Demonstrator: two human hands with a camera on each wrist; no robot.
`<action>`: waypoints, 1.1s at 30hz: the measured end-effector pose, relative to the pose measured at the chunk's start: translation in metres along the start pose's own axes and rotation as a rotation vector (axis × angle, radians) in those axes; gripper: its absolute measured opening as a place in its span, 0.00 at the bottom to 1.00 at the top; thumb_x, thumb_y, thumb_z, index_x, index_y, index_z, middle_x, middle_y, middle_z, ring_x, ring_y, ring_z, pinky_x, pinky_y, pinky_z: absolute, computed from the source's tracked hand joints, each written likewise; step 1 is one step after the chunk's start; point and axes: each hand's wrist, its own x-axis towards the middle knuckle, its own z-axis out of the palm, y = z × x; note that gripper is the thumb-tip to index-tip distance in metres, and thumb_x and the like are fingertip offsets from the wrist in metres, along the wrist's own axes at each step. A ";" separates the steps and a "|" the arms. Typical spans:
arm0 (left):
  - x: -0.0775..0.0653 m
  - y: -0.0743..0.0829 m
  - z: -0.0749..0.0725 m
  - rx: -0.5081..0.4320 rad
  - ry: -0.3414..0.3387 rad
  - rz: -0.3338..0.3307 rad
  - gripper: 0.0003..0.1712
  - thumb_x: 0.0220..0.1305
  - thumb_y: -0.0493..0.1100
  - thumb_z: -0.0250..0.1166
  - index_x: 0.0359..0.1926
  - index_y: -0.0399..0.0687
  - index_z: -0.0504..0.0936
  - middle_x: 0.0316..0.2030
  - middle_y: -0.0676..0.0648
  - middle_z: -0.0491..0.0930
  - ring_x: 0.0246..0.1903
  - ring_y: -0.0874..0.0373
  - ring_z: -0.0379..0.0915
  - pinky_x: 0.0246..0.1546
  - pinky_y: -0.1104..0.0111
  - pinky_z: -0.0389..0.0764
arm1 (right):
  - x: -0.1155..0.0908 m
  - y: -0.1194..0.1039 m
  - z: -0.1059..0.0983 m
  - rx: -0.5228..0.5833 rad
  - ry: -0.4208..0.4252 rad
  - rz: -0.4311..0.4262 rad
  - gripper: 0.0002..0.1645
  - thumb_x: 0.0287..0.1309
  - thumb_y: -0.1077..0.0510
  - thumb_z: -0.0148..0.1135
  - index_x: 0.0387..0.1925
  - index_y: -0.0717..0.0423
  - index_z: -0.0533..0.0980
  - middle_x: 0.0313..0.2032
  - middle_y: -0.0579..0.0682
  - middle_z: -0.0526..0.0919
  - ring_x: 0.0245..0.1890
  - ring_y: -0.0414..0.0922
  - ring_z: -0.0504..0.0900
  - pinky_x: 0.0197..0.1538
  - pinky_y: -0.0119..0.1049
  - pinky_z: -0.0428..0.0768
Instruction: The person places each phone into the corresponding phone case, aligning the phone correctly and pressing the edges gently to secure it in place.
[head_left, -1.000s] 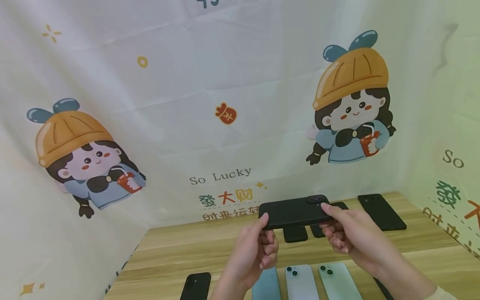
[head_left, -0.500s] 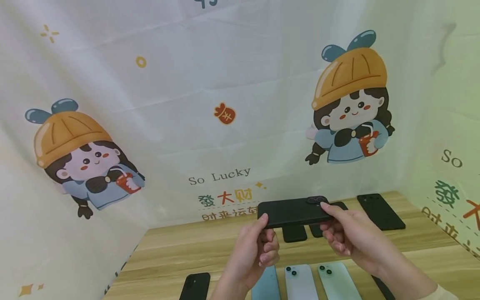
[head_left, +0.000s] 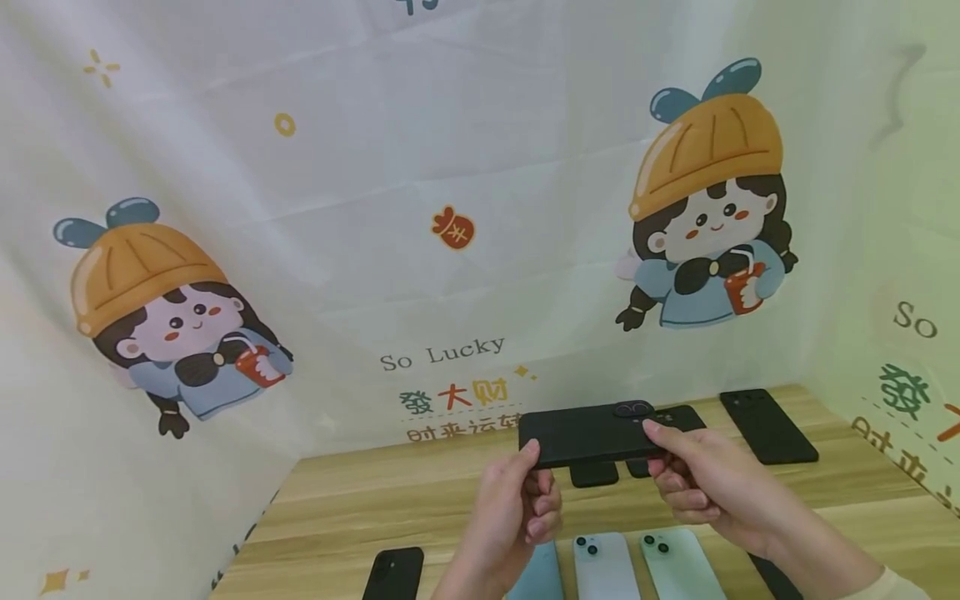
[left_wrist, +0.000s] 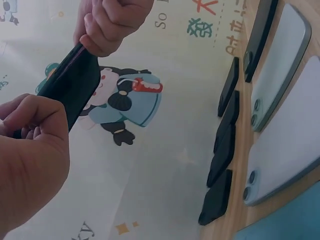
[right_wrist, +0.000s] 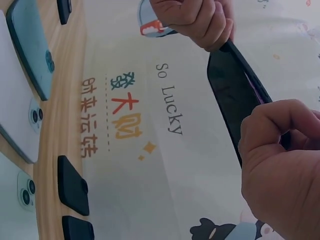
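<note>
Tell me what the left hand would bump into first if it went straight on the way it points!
Probably the pale printed cloth ahead. The left hand seems to point forward and a bit up, and the black phone it holds would likely touch first. How far off the cloth is stays unclear.

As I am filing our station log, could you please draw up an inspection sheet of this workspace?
Surface: light wood-grain tabletop.
Job's things: matte black phone-shaped slab with a camera bump, held sideways above the tabletop.
Clutter: slim blue phone, white phone and mint-green phone in a row; several flat black phones, some partly hidden.
Hands: left hand grips one end of the slab; right hand grips the camera end.
Cables: nothing seen.
Surroundings: creased white fabric backdrop printed with cartoon figures and lettering.
</note>
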 end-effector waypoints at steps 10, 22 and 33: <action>0.001 -0.002 0.005 -0.114 -0.018 -0.048 0.27 0.83 0.55 0.51 0.22 0.53 0.67 0.16 0.59 0.62 0.11 0.70 0.56 0.16 0.78 0.58 | -0.004 -0.003 -0.003 0.078 -0.030 -0.035 0.25 0.84 0.42 0.49 0.34 0.55 0.73 0.21 0.39 0.66 0.14 0.33 0.59 0.21 0.25 0.59; 0.001 0.008 -0.006 0.550 0.291 0.017 0.22 0.78 0.56 0.63 0.50 0.40 0.83 0.38 0.49 0.84 0.32 0.58 0.75 0.32 0.67 0.78 | -0.002 0.001 -0.007 -0.031 -0.095 -0.043 0.26 0.84 0.42 0.48 0.34 0.55 0.75 0.20 0.38 0.66 0.14 0.33 0.60 0.21 0.26 0.59; -0.014 0.023 0.016 1.267 0.124 0.199 0.43 0.63 0.69 0.74 0.72 0.56 0.77 0.72 0.48 0.76 0.72 0.44 0.71 0.70 0.43 0.76 | 0.003 0.006 -0.005 -0.108 -0.203 0.010 0.26 0.84 0.45 0.49 0.32 0.56 0.77 0.18 0.38 0.67 0.13 0.32 0.61 0.20 0.25 0.62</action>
